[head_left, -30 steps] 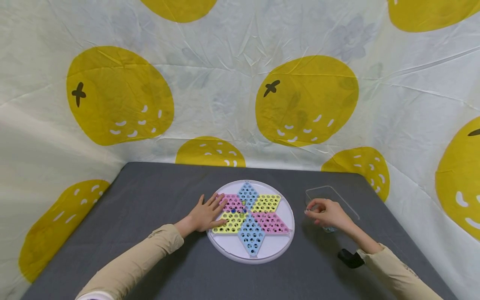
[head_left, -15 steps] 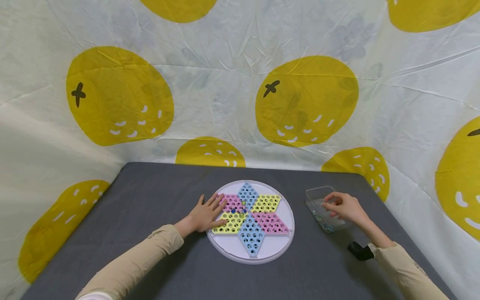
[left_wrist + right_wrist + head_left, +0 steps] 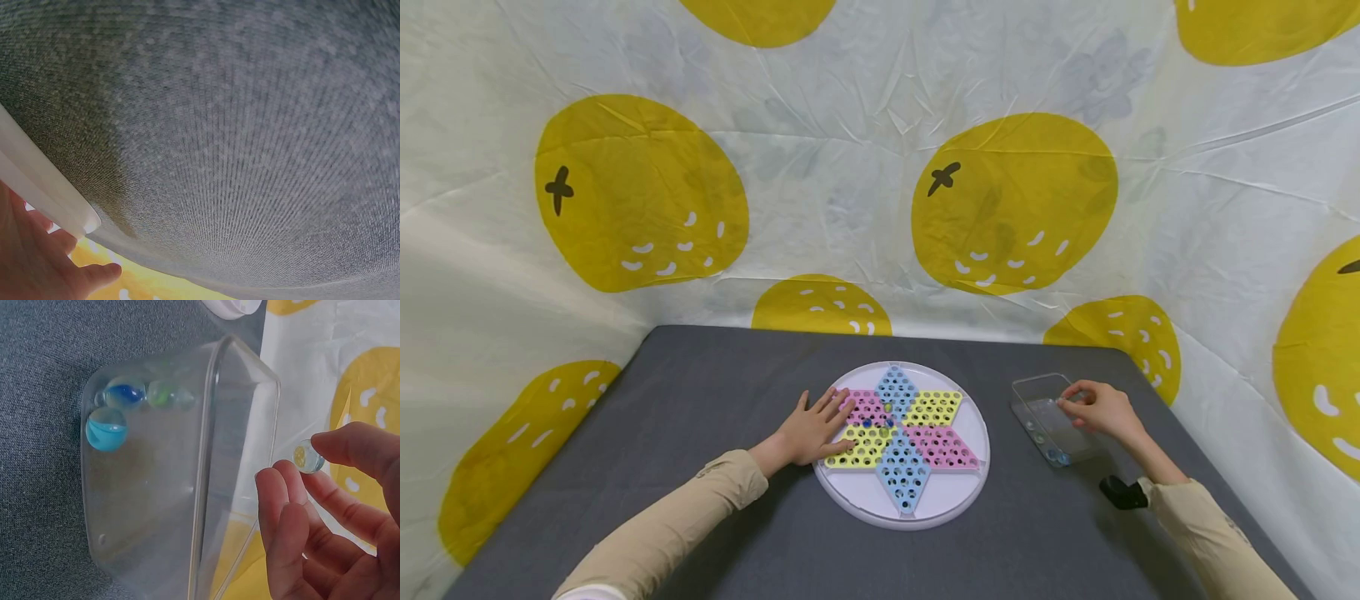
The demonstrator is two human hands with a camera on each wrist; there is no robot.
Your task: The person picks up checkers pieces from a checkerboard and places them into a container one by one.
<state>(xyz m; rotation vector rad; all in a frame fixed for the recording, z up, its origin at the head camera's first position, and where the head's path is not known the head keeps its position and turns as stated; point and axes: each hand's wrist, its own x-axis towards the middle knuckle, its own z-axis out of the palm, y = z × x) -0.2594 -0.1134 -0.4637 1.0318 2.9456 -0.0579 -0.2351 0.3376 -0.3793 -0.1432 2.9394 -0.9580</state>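
Note:
My left hand point(image 3: 811, 427) lies with fingers spread on the left side of a round white Chinese checkers board point(image 3: 951, 492). The board's star has pink, yellow and blue points. A few marbles sit near its centre, among them a dark blue marble point(image 3: 867, 423). Over the right part of a clear plastic box point(image 3: 1037, 437), my right hand point(image 3: 1099, 410) pinches a clear marble point(image 3: 308, 457) between thumb and fingertips. Inside the box, the right wrist view shows a light-blue marble point(image 3: 106, 430), a blue-swirled marble point(image 3: 125, 394) and a green-swirled marble point(image 3: 161, 396).
Grey cloth point(image 3: 722, 375) covers the table, and the box stands on it to the right of the board. Behind rises a white curtain point(image 3: 835, 192) printed with yellow fruit. A black strap-like piece point(image 3: 1122, 493) sits at my right wrist.
My right hand has moved right from the box's left edge to its right part, uncovering the box's front and marbles there. My left hand has stayed in place on the board.

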